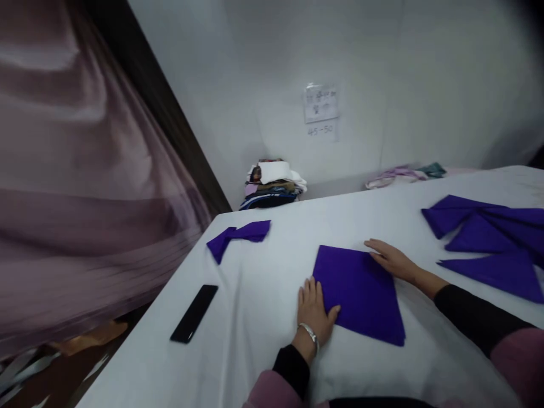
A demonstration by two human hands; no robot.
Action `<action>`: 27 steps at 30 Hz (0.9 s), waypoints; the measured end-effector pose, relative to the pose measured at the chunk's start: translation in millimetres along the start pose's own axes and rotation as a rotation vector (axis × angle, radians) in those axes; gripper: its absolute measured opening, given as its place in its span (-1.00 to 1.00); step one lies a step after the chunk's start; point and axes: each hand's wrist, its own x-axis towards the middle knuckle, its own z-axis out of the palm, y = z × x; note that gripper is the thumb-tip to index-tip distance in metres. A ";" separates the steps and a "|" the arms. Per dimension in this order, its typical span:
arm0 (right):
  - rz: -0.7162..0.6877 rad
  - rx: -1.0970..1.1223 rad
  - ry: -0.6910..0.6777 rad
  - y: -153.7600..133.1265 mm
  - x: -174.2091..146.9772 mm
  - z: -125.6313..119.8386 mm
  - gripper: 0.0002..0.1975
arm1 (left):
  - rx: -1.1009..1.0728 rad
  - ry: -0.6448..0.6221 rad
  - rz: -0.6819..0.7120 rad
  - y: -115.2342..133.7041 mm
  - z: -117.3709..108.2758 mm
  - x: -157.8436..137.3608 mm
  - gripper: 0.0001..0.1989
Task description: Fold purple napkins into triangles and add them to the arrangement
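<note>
A flat purple piece of cloth [359,294] lies on the white-covered table, its edges apparently stacked in layers at the near right corner. My left hand [314,311], with a silver bracelet at the wrist, rests flat at the cloth's left edge, the thumb over its lower left side. On the upper right edge of the cloth lies my right hand [391,259], its fingers stretched out and pointing left. Neither hand grips anything.
Several purple cloth pieces [488,232] lie loosely to the right. A twisted purple strip [242,233] and a black phone [194,313] are on the left. Folded clothes [274,184] are piled behind the table [263,340]. A pink curtain [85,170] hangs at left.
</note>
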 end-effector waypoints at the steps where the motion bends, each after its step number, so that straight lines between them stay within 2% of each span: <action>1: -0.019 0.038 0.005 1.0 -17.4 -6.6 -0.55 | 0.004 0.003 0.005 -0.7 0.1 1.4 -0.26; 6: -0.101 0.124 -0.064 -3.2 -101.3 -21.7 -0.62 | -0.027 0.039 0.026 -0.4 -11.2 2.1 -0.32; 9: -0.131 0.123 -0.091 -11.3 -128.9 -22.1 -0.60 | -0.069 0.058 0.190 7.3 -21.2 -7.3 -0.37; 12: -0.189 0.127 -0.076 -19.2 -136.9 -19.8 -0.59 | -0.131 -0.008 0.436 21.5 -26.7 -18.8 -0.47; 14: -0.227 0.134 -0.059 -22.8 -136.1 -18.1 -0.60 | -0.149 -0.043 0.508 31.9 -28.0 -21.6 -0.56; 21: -0.271 0.134 -0.060 -28.3 -132.9 -17.0 -0.58 | -0.031 -0.056 0.563 49.2 -25.7 -8.3 -0.73; 27: -0.274 0.119 -0.075 -28.7 -138.5 -17.9 -0.57 | -0.151 0.043 0.501 48.5 -16.5 -9.1 -0.77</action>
